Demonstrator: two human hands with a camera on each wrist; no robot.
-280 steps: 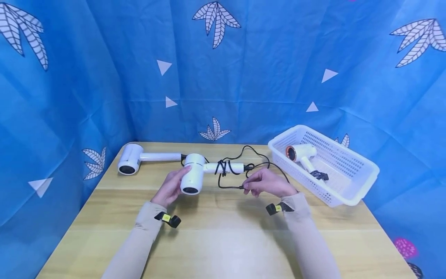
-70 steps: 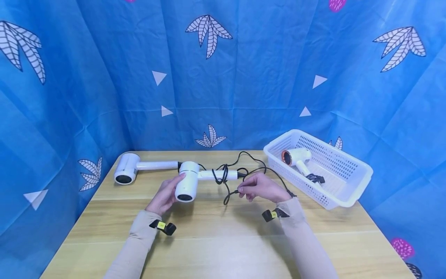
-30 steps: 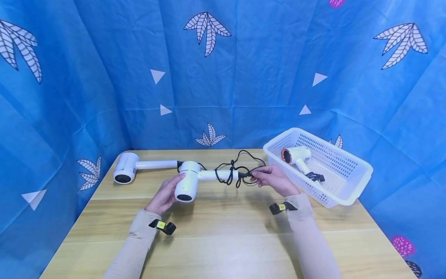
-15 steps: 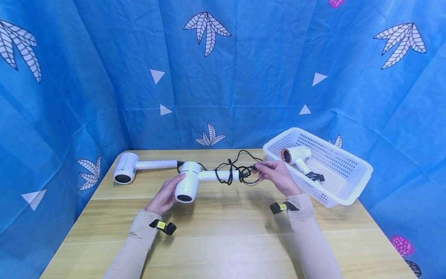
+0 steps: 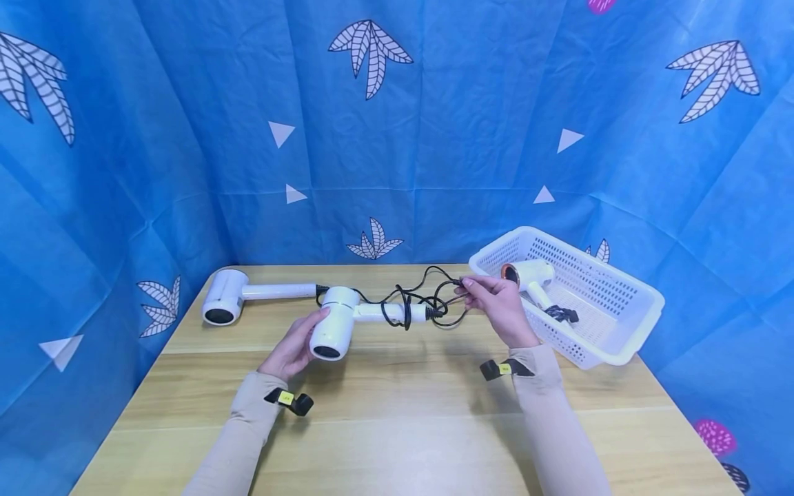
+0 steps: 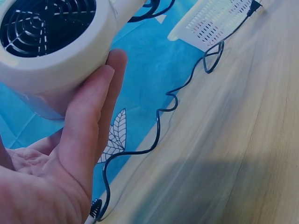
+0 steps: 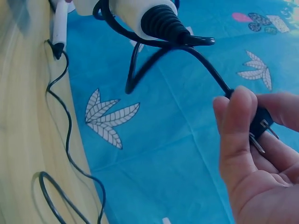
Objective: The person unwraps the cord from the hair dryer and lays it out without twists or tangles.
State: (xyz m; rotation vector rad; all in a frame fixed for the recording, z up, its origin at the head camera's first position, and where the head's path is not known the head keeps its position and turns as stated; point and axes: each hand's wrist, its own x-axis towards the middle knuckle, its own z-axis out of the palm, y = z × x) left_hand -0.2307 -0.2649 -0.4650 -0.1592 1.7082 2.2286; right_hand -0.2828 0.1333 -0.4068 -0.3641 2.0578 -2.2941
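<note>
White plastic caught my eye first: in the head view a hair dryer (image 5: 333, 332) sat at the middle of the frame, its barrel gripped by the left hand (image 5: 293, 350), its handle pointing right with a black cord (image 5: 407, 317) looped round it. Right of centre, the right hand (image 5: 501, 308) pinched the cord's end. I took the step in hand to be winding or threading that cord; which, I could not tell. What came next seemed to call for a steady left hold while the right guided the end without dragging the loops off.

Pale wood grain ran across the table (image 5: 397, 441) in the lower half. At its left lay a second dryer (image 5: 226, 296); at right, a slotted basket (image 5: 589, 275) held a third dryer (image 5: 538, 273). Blue curtain (image 5: 496, 103), printed with leaves and triangles, hung behind and at both sides.

From the left wrist, the dryer's grille filled the upper left, two fingers together against the barrel; a loose cord (image 6: 133, 152) trailed over the table.

From the right wrist, thumb and fingers clamped the plug (image 7: 262, 120) at right of frame, prongs bare, below a ribbed collar (image 7: 163, 23) near the top.
</note>
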